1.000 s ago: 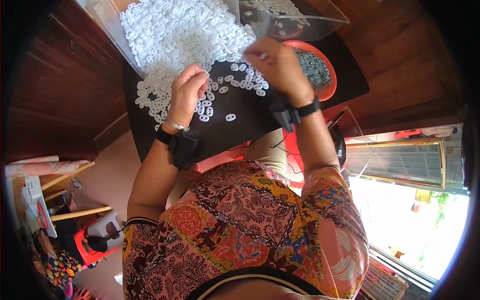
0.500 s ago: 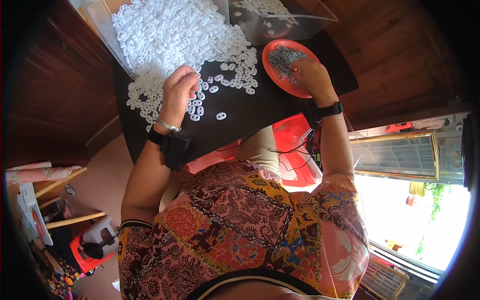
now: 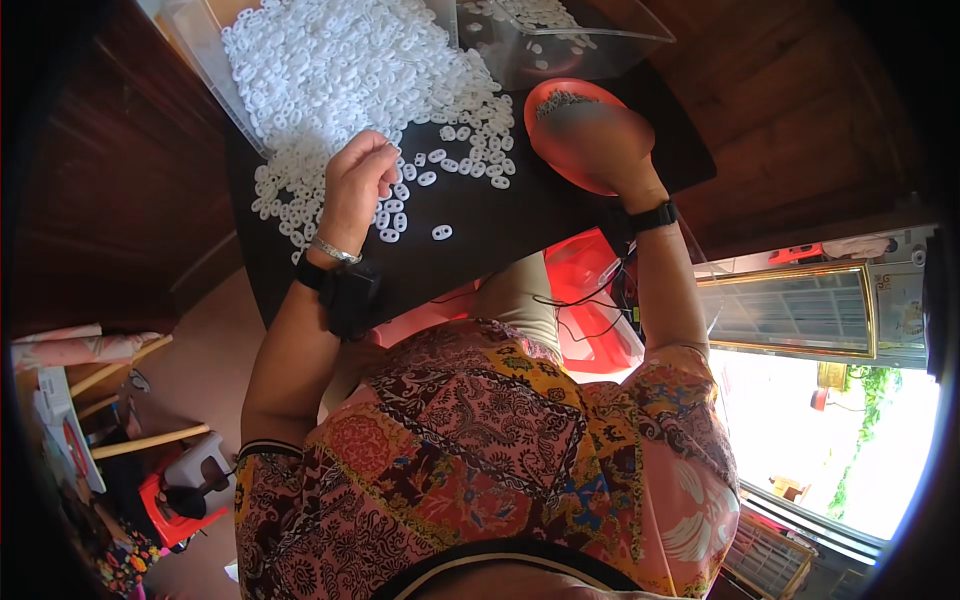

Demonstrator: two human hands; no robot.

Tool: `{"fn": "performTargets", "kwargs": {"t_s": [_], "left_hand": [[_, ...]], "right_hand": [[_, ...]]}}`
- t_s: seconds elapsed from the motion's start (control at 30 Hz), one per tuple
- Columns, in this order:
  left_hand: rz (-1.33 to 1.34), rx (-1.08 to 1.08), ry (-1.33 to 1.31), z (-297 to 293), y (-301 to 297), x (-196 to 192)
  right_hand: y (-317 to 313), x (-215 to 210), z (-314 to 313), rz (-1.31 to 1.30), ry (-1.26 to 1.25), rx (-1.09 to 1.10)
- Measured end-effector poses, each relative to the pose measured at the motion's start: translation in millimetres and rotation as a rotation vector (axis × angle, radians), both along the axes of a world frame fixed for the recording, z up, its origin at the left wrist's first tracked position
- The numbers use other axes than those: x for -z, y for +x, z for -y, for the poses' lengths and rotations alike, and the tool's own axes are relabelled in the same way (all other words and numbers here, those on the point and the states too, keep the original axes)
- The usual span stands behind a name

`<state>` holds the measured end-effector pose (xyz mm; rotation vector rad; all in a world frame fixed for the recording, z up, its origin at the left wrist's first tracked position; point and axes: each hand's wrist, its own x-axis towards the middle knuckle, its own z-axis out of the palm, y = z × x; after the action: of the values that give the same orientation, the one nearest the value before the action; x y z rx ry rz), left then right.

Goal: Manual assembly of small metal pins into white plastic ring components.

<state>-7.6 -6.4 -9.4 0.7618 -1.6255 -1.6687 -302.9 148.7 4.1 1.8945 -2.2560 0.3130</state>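
Observation:
My left hand [image 3: 357,185] is held above the dark table with thumb and fingers pinched. A bit of white shows at its fingertips, seemingly one of the white oval plastic pieces with two holes. Around it lie several such loose pieces [image 3: 389,235], beside a big heap of them [image 3: 340,75]. On the right, my right hand [image 3: 612,150] is over an orange-red plate [image 3: 560,168]. Small grey metal pieces [image 3: 560,100] show at the plate's far side; the hand covers the others. Motion blur smears its fingers, and whether they hold anything is hidden.
The heap spills out of a clear plastic bin [image 3: 213,80] at the far left. Another clear bin [image 3: 600,55] stands behind the plate. Below the edge of the dark table [image 3: 500,225] are a red plastic container [image 3: 600,345] and black cables [image 3: 575,305].
My right hand has shifted slightly left and toward me over the plate, now blurred and covering most of the metal pieces. My left hand has stayed in place.

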Motion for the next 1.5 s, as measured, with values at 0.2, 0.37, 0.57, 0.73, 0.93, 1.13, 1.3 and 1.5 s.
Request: {"fn": "performTargets", "kwargs": {"t_s": [0.2,0.37,0.57,0.73,0.93,1.13,1.3,1.5], "left_hand": [[0.020,0.016,-0.022,0,0,1],[0.014,0.019,-0.023,0,1,1],[0.018,0.005,-0.002,-1,0,-1],[0.006,0.014,-0.011,-2,1,-3],[0.054,0.043,-0.002,-3,3,-6],[0.051,0.036,0.003,-4,2,-8],[0.030,0.067,0.047,-5,3,-8],[-0.027,0.037,0.126,-4,5,-13]], "right_hand": [[2,-5,-4,-0.012,0.014,-0.003],[14,-13,6,0.049,0.002,-0.082],[11,-3,14,-0.050,-0.001,-0.176],[15,-1,18,-0.071,0.015,-0.152],[16,0,22,-0.122,-0.021,-0.177],[11,-5,17,0.255,-0.150,-0.050],[2,-8,16,0.583,-0.362,0.066],[5,-10,20,0.926,-0.383,0.058]]}}
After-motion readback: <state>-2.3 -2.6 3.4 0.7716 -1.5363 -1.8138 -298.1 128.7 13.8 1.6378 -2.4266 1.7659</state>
